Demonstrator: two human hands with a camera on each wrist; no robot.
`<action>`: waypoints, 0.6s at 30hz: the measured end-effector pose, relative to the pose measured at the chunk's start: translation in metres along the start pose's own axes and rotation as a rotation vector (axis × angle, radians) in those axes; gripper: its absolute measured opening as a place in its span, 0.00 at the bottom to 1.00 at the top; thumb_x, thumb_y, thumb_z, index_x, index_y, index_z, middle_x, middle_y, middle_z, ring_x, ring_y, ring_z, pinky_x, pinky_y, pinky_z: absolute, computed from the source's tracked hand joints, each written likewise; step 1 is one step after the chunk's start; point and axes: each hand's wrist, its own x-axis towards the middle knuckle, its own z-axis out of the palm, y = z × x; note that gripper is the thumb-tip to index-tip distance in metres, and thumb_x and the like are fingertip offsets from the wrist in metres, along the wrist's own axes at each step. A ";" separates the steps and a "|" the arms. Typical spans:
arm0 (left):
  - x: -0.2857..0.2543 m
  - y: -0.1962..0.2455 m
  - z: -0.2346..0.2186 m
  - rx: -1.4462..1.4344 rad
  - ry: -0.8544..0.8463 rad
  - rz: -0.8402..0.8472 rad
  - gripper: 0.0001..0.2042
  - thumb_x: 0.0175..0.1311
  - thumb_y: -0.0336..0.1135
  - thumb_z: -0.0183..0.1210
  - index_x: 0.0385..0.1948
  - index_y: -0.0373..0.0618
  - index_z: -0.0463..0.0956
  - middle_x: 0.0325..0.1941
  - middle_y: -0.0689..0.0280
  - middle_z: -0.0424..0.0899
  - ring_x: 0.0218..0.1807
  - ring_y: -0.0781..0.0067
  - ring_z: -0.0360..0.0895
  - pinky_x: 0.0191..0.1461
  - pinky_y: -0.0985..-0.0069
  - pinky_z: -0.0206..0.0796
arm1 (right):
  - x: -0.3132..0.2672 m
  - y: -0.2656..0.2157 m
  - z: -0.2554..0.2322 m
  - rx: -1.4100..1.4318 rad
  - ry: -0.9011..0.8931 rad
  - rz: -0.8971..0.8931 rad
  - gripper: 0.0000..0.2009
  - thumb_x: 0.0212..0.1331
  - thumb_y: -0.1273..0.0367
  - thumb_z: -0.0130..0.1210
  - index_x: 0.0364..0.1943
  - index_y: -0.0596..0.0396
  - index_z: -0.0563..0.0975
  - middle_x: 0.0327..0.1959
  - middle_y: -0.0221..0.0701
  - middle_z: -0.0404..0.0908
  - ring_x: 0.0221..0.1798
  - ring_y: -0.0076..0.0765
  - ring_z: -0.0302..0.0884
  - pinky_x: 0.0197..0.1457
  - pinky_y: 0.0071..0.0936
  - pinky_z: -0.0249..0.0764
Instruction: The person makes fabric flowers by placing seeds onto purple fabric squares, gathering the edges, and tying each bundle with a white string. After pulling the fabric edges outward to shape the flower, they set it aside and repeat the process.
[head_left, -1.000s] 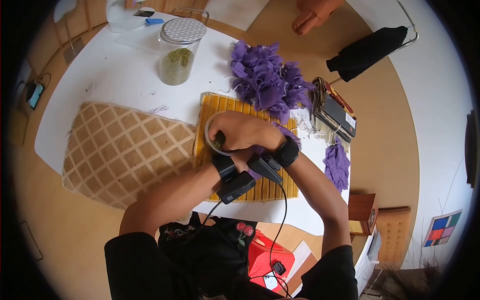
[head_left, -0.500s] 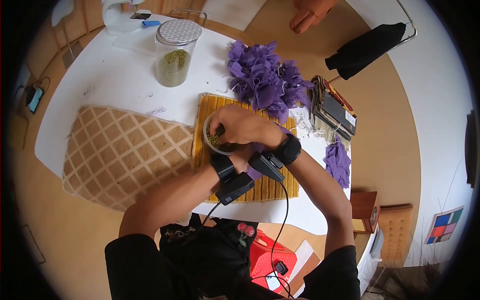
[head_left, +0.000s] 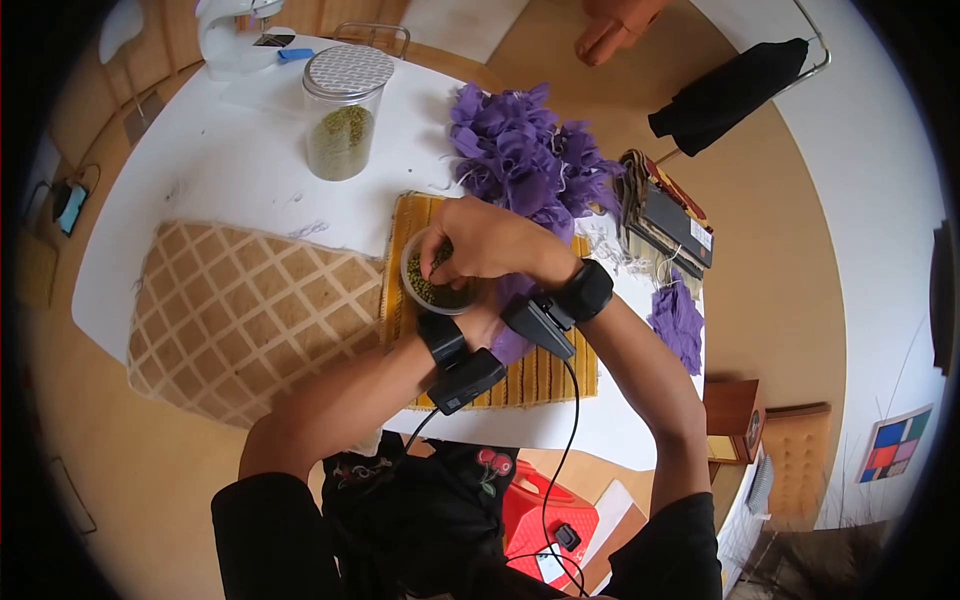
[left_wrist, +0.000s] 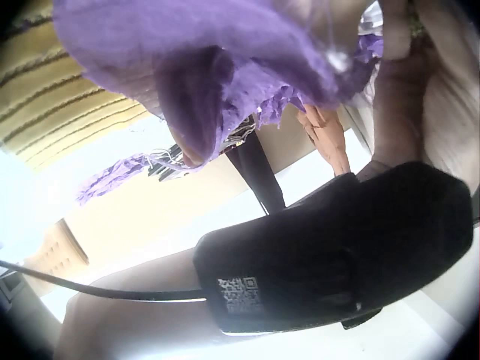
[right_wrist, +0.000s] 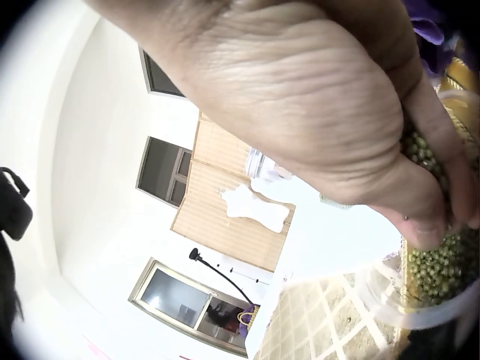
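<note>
My right hand [head_left: 485,240] reaches into a clear plastic bowl [head_left: 406,270] of green mung beans [head_left: 430,290]. In the right wrist view its thumb and fingers pinch together among the mung beans [right_wrist: 442,274]. The right forearm passes over my left hand, most of which is hidden in the head view. Purple cloth [head_left: 512,340] hangs at the left hand [head_left: 482,318]. In the left wrist view the left fingers grip this purple cloth [left_wrist: 255,67], one fingertip showing beneath it. The bowl stands over a yellow striped mat [head_left: 540,385].
A lidded jar of green beans [head_left: 340,140] stands at the back. Beyond the hands lies a heap of purple ruffled cloth [head_left: 530,150], beside a stack of fabric samples [head_left: 665,215]. A tan lattice-patterned cloth [head_left: 240,310] covers the left side. Cables hang from both wrist cameras.
My right fingers shift within the bowl and draw closer together, so more of the mung beans show. The left hand stays beneath the right forearm with the purple cloth.
</note>
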 end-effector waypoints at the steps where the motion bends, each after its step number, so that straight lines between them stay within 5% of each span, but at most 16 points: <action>1: 0.002 0.001 0.001 -0.045 0.031 0.034 0.41 0.45 0.36 0.62 0.65 0.41 0.51 0.62 0.54 0.64 0.67 0.60 0.58 0.69 0.69 0.49 | 0.000 -0.001 -0.002 0.050 -0.018 0.005 0.08 0.45 0.76 0.63 0.32 0.63 0.83 0.28 0.36 0.84 0.27 0.29 0.83 0.34 0.22 0.78; 10: 0.026 0.014 0.024 -0.426 0.283 0.322 0.15 0.70 0.23 0.38 0.57 0.37 0.60 0.49 0.55 0.74 0.52 0.67 0.76 0.53 0.77 0.71 | -0.033 -0.002 -0.041 0.292 -0.026 0.062 0.08 0.48 0.77 0.62 0.33 0.67 0.82 0.29 0.33 0.84 0.28 0.26 0.83 0.34 0.18 0.79; 12: 0.029 0.019 0.030 -0.959 0.178 0.384 0.14 0.71 0.27 0.38 0.55 0.33 0.62 0.44 0.56 0.77 0.46 0.65 0.79 0.53 0.77 0.71 | -0.049 -0.001 -0.052 0.278 -0.017 0.083 0.08 0.49 0.76 0.62 0.34 0.67 0.82 0.29 0.34 0.84 0.29 0.25 0.83 0.35 0.17 0.79; 13: 0.031 0.018 0.025 -0.961 0.175 0.385 0.14 0.71 0.27 0.38 0.55 0.33 0.62 0.44 0.56 0.77 0.46 0.65 0.79 0.53 0.77 0.71 | -0.056 0.001 -0.056 0.270 -0.005 0.099 0.08 0.49 0.76 0.62 0.34 0.67 0.82 0.29 0.34 0.84 0.29 0.25 0.83 0.35 0.18 0.79; 15: 0.033 0.022 0.007 -1.332 -0.115 0.071 0.12 0.71 0.28 0.42 0.51 0.32 0.66 0.43 0.55 0.78 0.44 0.64 0.80 0.51 0.76 0.73 | -0.069 0.009 -0.061 0.295 0.008 0.109 0.08 0.50 0.76 0.63 0.33 0.67 0.82 0.29 0.33 0.84 0.29 0.24 0.83 0.35 0.18 0.79; 16: 0.031 0.025 0.008 -1.333 -0.120 0.073 0.12 0.71 0.28 0.42 0.51 0.32 0.66 0.43 0.55 0.78 0.44 0.64 0.80 0.51 0.76 0.73 | -0.073 0.013 -0.062 0.295 0.011 0.113 0.08 0.50 0.76 0.63 0.33 0.67 0.82 0.29 0.33 0.84 0.29 0.24 0.83 0.35 0.18 0.79; 18: 0.028 0.031 0.012 -0.755 0.146 0.324 0.14 0.72 0.34 0.43 0.49 0.32 0.67 0.44 0.54 0.78 0.43 0.63 0.80 0.50 0.76 0.73 | -0.082 0.023 -0.059 0.292 -0.024 0.146 0.07 0.51 0.76 0.62 0.33 0.67 0.82 0.28 0.33 0.84 0.28 0.24 0.83 0.35 0.17 0.79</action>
